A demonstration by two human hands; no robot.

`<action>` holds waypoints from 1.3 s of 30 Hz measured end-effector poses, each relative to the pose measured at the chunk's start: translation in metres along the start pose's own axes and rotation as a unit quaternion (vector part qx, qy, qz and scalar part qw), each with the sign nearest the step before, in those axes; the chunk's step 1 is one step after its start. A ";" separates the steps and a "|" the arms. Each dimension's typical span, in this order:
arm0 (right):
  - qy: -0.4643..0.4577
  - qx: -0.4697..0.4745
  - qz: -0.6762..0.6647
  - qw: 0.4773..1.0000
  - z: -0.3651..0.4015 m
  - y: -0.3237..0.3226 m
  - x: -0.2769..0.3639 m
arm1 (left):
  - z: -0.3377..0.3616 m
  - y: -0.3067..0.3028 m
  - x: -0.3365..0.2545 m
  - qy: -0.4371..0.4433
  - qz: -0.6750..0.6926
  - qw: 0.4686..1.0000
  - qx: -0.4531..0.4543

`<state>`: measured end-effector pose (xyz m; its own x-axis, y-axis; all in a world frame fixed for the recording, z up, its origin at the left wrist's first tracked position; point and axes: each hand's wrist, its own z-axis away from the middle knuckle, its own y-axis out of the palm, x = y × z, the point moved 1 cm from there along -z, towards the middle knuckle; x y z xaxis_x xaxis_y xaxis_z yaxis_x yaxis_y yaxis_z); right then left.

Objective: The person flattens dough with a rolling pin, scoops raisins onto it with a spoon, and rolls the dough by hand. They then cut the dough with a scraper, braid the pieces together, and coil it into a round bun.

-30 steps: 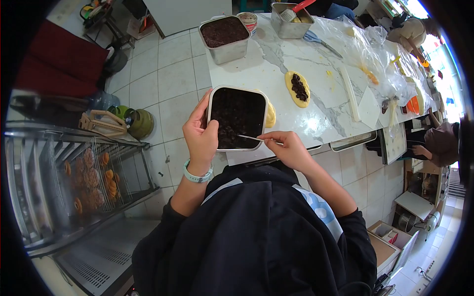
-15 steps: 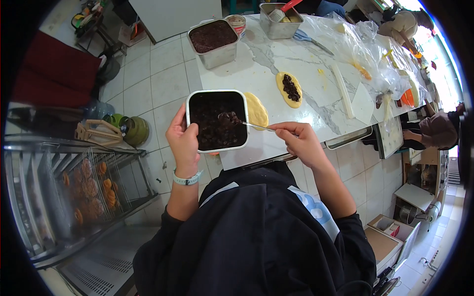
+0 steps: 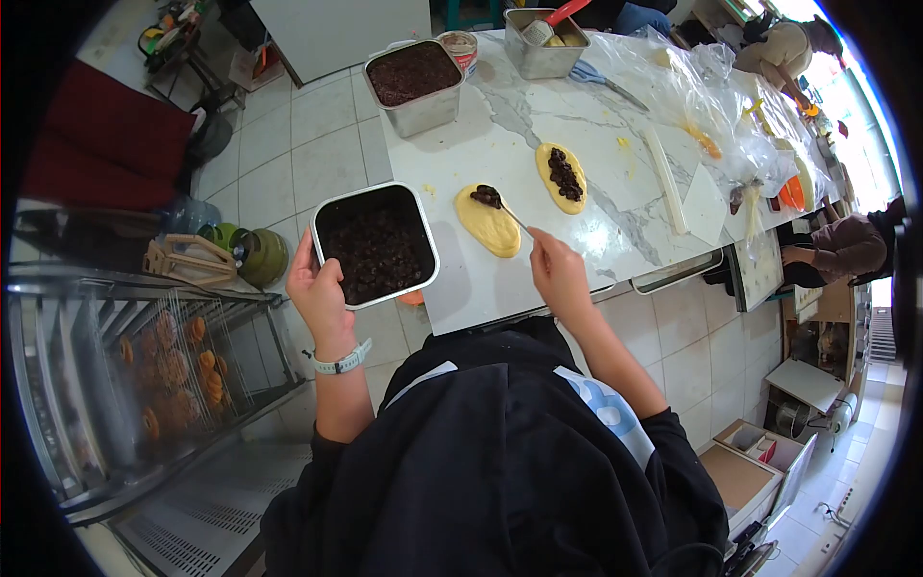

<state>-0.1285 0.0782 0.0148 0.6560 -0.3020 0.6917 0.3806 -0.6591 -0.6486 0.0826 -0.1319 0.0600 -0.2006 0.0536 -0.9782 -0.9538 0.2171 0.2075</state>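
My left hand (image 3: 319,296) grips a square metal container (image 3: 432,245) by its left side, thumb over the rim. Dark, lumpy filling (image 3: 375,252) lies inside it. In my right hand (image 3: 560,269) is the handle of a spoon (image 3: 514,219), fingers closed round it. The spoon's bowl, loaded with dark filling (image 3: 486,196), is at the upper end of a flat oval of yellow dough (image 3: 488,231) on the table. Beyond it lies a second dough oval (image 3: 576,204) with a strip of the same filling down its middle.
On the marble table (image 3: 500,125) stand a deep tin of dark paste (image 3: 423,113), a can (image 3: 460,50) and a metal tin with a red-handled tool (image 3: 548,60). A knife (image 3: 615,87) and plastic sheets (image 3: 711,82) lie farther right. A bread rack (image 3: 173,385) stands left.
The spoon has come out of the container with filling and moved over the nearer dough. My left hand has shifted the container left, uncovering that dough.
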 end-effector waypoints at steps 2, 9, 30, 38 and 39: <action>-0.007 0.016 0.048 0.999 0.009 0.002 0.007 | 0.000 -0.003 0.001 -0.008 -0.002 1.000 -0.009; -0.034 0.030 0.117 0.992 0.039 0.001 0.007 | 0.000 -0.008 0.004 -0.026 -0.014 0.999 -0.019; 0.203 -0.147 0.001 0.968 -0.015 -0.083 -0.056 | -0.002 -0.013 0.002 -0.037 -0.027 0.999 -0.001; 0.245 -0.118 -0.034 0.962 -0.043 -0.070 -0.120 | 0.026 -0.001 -0.008 -0.021 0.024 0.998 -0.051; 0.244 -0.115 -0.039 0.962 -0.045 -0.071 -0.124 | 0.030 0.000 -0.009 -0.018 0.021 0.998 -0.054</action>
<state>-0.2660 0.1319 -0.0109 0.2265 -0.4960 0.8382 0.2244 -0.8109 -0.5405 0.0915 -0.1035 0.0688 -0.2355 0.0957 -0.9671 -0.9635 0.1072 0.2453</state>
